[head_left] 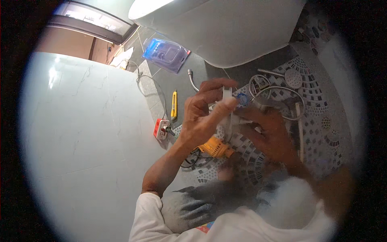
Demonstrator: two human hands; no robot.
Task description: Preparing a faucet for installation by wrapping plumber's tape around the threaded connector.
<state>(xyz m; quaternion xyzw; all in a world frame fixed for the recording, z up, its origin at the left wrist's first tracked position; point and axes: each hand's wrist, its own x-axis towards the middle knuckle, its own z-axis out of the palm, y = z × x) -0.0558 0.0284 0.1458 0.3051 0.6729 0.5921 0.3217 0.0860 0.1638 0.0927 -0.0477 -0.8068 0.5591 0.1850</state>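
My left hand (201, 115) grips a small white spool (227, 93), thumb across its front and fingers curled over its top. My right hand (268, 135) is just below and right of it, fingers bent around a pale piece that I cannot make out clearly. A small blue item (243, 99) shows between the hands. Beneath them lies a yellow power drill (215, 148) with a dark cord. A coiled metal hose (299, 97) and a round shower head (293, 78) lie to the right.
A yellow utility knife (174, 105), a red-white power strip (160, 129), a clear blue package (165, 54) and a bent metal pipe (190, 76) lie on the floor. A white tub-like fixture (242, 28) stands behind, a pale tiled wall (84, 133) at the left.
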